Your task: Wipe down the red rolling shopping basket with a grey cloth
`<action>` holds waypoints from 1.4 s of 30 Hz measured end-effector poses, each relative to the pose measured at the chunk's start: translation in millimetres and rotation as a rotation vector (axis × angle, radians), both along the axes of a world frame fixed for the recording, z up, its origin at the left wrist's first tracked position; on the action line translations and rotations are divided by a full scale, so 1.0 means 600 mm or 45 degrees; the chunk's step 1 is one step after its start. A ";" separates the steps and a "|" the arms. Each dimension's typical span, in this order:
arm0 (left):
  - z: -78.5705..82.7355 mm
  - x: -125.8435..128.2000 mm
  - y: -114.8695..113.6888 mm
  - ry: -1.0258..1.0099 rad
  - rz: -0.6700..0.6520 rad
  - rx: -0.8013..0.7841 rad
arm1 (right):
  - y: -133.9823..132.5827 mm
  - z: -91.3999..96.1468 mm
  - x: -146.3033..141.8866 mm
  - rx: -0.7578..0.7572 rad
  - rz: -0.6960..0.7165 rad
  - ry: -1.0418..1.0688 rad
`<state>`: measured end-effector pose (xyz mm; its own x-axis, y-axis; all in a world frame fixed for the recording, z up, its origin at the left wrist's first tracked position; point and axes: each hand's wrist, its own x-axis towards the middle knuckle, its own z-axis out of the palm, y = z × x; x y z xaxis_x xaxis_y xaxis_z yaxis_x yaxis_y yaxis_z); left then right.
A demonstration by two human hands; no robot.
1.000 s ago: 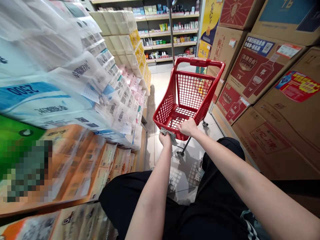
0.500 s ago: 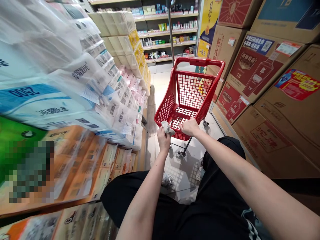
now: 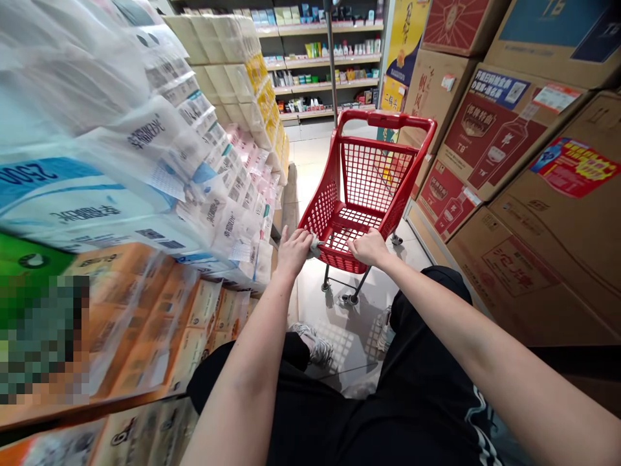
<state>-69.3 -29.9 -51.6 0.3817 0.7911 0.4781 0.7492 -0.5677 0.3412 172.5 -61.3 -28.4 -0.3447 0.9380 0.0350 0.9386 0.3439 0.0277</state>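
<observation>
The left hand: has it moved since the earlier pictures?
Yes. The left hand moved left, away from the right hand, to the near left corner of the red cart.

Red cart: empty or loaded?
Empty. The red cart shows bare mesh floor and walls; the left hand presses a cloth on its near rim.

"二锅头" on yellow sign (image 3: pixel 394 98), upside-down, blurred "2600" on blue tissue pack (image 3: pixel 58 194)

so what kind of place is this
Most likely a supermarket aisle: a red shopping cart, wrapped packs of tissue paper stacked on the left, printed cardboard cartons piled on the right, and shelves of small goods at the far end.
</observation>
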 end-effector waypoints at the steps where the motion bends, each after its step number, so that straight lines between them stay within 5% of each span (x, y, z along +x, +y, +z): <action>1: 0.001 -0.002 -0.001 0.059 0.013 0.020 | 0.000 0.001 0.000 0.001 -0.001 -0.001; 7: 0.011 0.052 -0.035 0.520 -0.142 0.122 | -0.002 0.005 0.003 0.010 -0.041 -0.013; 12: 0.002 0.092 -0.047 0.587 -0.199 0.130 | -0.003 0.007 0.015 0.021 -0.027 -0.033; 25: 0.001 0.030 -0.013 0.582 -0.141 0.120 | -0.007 0.001 0.037 0.032 0.042 0.005; 42: 0.000 0.084 -0.071 0.615 0.005 0.070 | 0.001 0.010 0.088 -0.043 0.054 -0.050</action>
<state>-18.8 -72.6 -51.8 0.5673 0.7716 0.2876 0.8167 -0.5719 -0.0766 225.3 -60.4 -22.5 -0.3845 0.9230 -0.0110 0.9216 0.3846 0.0523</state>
